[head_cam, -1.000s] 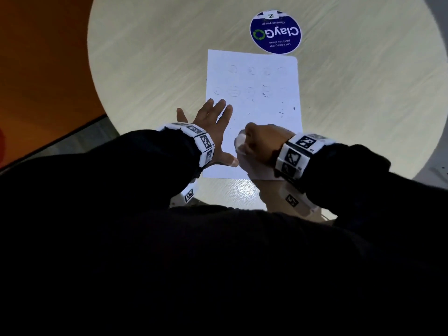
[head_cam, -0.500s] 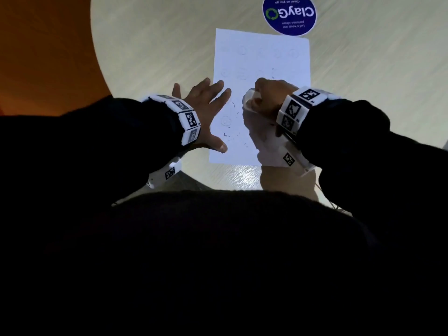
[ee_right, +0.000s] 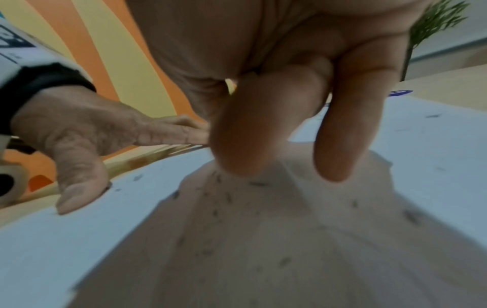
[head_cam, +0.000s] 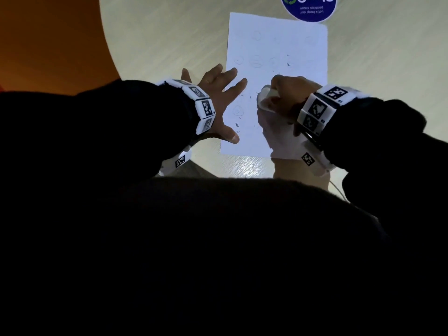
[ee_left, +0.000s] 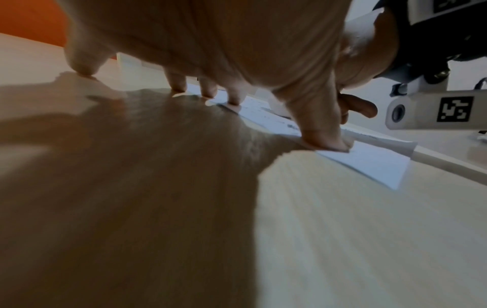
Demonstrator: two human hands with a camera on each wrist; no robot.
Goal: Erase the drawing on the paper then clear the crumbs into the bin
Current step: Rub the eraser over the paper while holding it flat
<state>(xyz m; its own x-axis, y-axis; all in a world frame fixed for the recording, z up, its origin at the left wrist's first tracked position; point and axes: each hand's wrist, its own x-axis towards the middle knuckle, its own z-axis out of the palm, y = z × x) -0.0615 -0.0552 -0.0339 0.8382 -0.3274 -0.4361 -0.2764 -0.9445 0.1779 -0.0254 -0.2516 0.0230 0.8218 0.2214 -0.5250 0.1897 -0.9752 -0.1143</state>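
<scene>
Paper (head_cam: 278, 69) flat on table (head_cam: 169, 40), centre. My left hand (head_cam: 218, 103) at 9 o'clock edge, fingers splayed, pressing so sheet won't slide. My right hand (head_cam: 283, 95) curled round eraser (head_cam: 265, 98), rubbing mid-sheet. Crumbs (ee_right: 229, 198) scattered toward 6. Faint circles remain at 12.

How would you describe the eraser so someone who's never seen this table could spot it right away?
Start at the pale round table, then find the white paper lying below the blue round sticker. The eraser is the small whitish block the right hand grips against the paper, opposite the flat, spread left hand; it is the only solid lump among thin dark crumbs.
</scene>
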